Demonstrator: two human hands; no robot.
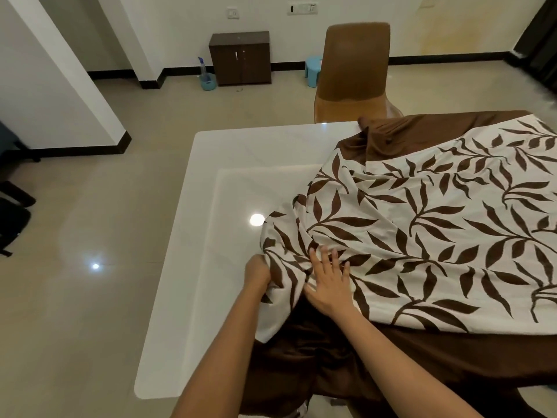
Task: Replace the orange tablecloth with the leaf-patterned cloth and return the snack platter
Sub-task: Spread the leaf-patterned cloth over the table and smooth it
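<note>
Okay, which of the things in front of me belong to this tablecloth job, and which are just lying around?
Job: leaf-patterned cloth, partly spread; white table; left hand gripping the cloth's edge; right hand flat on it.

Lying about: brown chair; dark cabinet; blue bucket; blue stool.

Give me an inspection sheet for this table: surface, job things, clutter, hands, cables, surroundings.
Surface: white glossy table, left part uncovered.
Job's things: leaf-patterned cloth over the right part, bunched at its left edge; orange tablecloth and snack platter not seen.
Clutter: nothing seen.
Grippers: left hand grips the bunched edge; right hand lies flat on the cloth.
Cables: nothing seen.
Surroundings: brown chair behind the table; dark cabinet, blue bucket, blue stool by the wall.
</note>
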